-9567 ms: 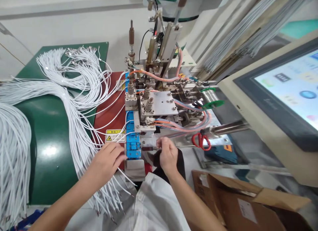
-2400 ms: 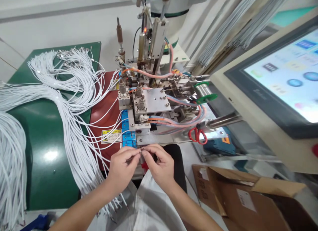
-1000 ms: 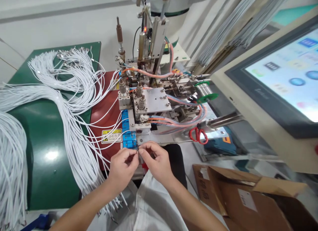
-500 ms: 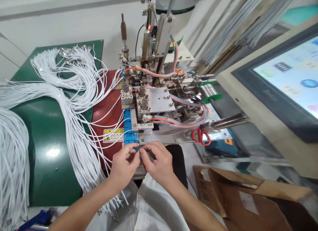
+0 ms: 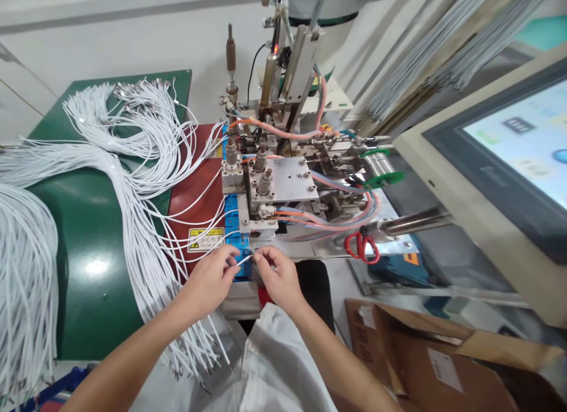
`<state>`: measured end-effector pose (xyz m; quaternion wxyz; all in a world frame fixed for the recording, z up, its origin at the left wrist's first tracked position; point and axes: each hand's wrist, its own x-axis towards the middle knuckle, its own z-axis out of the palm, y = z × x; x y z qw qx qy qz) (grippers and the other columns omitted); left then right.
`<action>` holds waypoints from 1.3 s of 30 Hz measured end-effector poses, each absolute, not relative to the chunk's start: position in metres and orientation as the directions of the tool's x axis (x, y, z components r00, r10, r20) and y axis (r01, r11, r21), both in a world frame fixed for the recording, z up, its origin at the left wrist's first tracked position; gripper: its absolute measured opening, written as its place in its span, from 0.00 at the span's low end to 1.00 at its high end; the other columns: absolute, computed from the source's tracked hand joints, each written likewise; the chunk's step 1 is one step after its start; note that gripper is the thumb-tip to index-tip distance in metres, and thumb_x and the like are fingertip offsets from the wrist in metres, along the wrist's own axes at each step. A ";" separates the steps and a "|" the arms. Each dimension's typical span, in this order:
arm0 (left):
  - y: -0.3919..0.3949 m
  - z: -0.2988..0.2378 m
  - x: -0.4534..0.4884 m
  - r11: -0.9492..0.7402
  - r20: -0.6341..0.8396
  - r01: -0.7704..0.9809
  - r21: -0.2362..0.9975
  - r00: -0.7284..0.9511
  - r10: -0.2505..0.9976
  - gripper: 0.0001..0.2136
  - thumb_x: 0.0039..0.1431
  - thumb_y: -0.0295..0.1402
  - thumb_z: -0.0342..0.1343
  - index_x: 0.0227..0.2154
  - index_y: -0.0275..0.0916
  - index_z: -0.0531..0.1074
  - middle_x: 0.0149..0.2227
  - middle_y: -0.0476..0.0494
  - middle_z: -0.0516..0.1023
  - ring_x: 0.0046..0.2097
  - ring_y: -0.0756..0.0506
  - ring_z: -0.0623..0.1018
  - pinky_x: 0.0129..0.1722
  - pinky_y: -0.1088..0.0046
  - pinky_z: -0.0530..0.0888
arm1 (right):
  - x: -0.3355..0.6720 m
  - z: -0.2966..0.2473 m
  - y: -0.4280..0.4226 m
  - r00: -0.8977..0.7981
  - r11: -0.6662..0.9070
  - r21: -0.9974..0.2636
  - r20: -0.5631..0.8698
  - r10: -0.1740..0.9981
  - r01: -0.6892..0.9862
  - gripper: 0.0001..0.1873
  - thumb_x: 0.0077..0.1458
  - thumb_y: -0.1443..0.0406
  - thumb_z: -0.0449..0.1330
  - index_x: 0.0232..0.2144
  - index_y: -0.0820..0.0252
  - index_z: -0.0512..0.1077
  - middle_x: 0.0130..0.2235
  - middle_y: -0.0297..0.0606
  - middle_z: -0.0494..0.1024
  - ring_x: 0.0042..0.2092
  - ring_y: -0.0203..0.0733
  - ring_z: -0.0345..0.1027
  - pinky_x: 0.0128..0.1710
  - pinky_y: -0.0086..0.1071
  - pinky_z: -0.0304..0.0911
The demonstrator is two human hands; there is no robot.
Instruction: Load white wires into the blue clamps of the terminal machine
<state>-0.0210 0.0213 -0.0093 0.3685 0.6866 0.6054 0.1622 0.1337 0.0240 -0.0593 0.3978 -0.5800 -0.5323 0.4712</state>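
Observation:
A short stretch of white cable [image 5: 243,261] shows between my two hands, over the near end of the blue clamp blocks [image 5: 231,205]. My left hand [image 5: 211,280] is closed on this cable with thumb and fingers. At the cable's tip, my right hand [image 5: 280,275] pinches its end; the small wires there are mostly covered by the fingertips. Several other white cables run from the thick cable bundle [image 5: 128,223] on the left into the blue blocks.
Behind the blocks stands a metal machine [image 5: 287,179] with air hoses and a solder wire spool [image 5: 378,169]. Red-handled scissors [image 5: 362,248] lie right of my hands. A touchscreen [image 5: 522,140] juts in at right, above a cardboard box [image 5: 425,353]. The green table [image 5: 88,306] is at left.
My left hand has drawn back to the left, away from my right fingertips, and the cable now shows between them. The whole view has shifted slightly.

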 end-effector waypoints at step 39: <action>0.019 -0.022 -0.027 -0.344 0.016 0.878 0.332 0.359 0.933 0.11 0.61 0.25 0.42 0.35 0.37 0.70 0.33 0.42 0.73 0.38 0.44 0.73 0.40 0.65 0.70 | 0.129 -0.081 0.036 -0.013 -0.004 -0.891 -0.011 1.000 0.454 0.20 0.58 0.58 0.45 0.16 0.57 0.55 0.18 0.28 0.58 0.23 0.33 0.54 0.23 0.27 0.51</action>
